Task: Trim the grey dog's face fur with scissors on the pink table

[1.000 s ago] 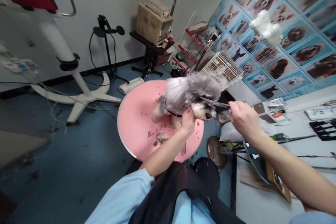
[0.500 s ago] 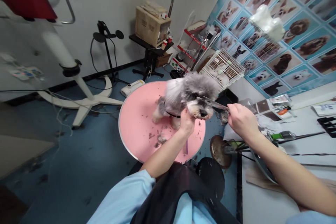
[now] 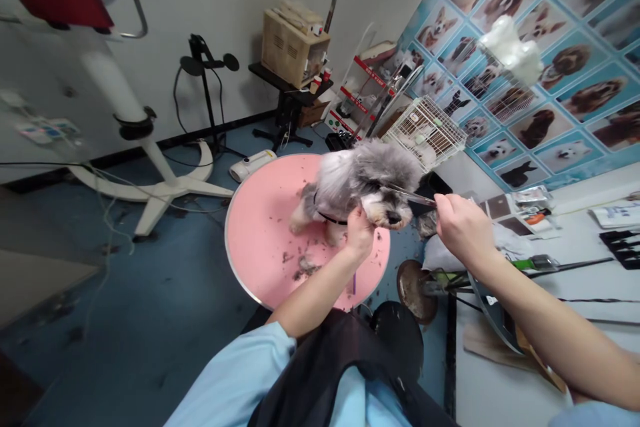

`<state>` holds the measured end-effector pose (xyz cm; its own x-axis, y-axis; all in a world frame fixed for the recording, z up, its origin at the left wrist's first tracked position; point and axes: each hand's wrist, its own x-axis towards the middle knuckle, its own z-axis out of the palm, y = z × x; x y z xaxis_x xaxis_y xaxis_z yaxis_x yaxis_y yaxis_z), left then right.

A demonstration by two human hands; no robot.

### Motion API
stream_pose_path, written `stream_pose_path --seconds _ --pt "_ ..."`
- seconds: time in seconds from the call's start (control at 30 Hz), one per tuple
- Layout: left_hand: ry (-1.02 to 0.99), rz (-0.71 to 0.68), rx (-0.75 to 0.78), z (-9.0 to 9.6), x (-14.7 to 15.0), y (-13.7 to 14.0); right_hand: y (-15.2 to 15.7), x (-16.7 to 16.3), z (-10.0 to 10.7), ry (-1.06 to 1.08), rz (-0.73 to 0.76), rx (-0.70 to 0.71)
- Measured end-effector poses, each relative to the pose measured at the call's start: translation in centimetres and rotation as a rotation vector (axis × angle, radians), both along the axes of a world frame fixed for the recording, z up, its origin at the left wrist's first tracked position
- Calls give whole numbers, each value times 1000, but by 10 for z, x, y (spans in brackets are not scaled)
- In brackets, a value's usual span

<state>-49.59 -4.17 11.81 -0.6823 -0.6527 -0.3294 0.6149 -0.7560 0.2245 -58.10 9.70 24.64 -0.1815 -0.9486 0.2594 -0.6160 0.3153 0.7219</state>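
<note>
A grey and white dog [image 3: 336, 177] sits on a round pink table [image 3: 260, 227], its head turned toward the right. My left hand [image 3: 360, 233] is closed on the fur under the dog's chin. In my right hand [image 3: 464, 227] is a pair of scissors [image 3: 411, 196], the blades lying across the dog's brow near the eye. The scissors' handles are hidden inside my fingers. Clumps of cut fur [image 3: 306, 265] and a thin purple stick-like thing [image 3: 355, 283] lie on the table.
At the right, a white counter [image 3: 500, 390] carries green-handled clippers [image 3: 537, 263] and other tools. Behind the dog stand a wire cage [image 3: 425, 130] and a red and white shelf rack [image 3: 357, 93]. A wheeled stand [image 3: 170, 193] is at the left; a black stool [image 3: 399, 337] is close to me.
The dog's head has shifted slightly right, with my left hand still under its chin. The scissors stay at the brow. The whole view has moved a little.
</note>
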Motion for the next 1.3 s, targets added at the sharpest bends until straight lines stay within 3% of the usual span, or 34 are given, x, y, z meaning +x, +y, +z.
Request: stream_pose_path --seconds 0.43,0.97,1.3 --pt "-3 -22 3 0 0 2 -9 6 -1 37 21 -21" --pt "12 -32 -12 1 -3 2 -26 22 35 127 -2 99" --pt "56 -37 -111 -12 -10 7 -41 40 57 158 -13 199"
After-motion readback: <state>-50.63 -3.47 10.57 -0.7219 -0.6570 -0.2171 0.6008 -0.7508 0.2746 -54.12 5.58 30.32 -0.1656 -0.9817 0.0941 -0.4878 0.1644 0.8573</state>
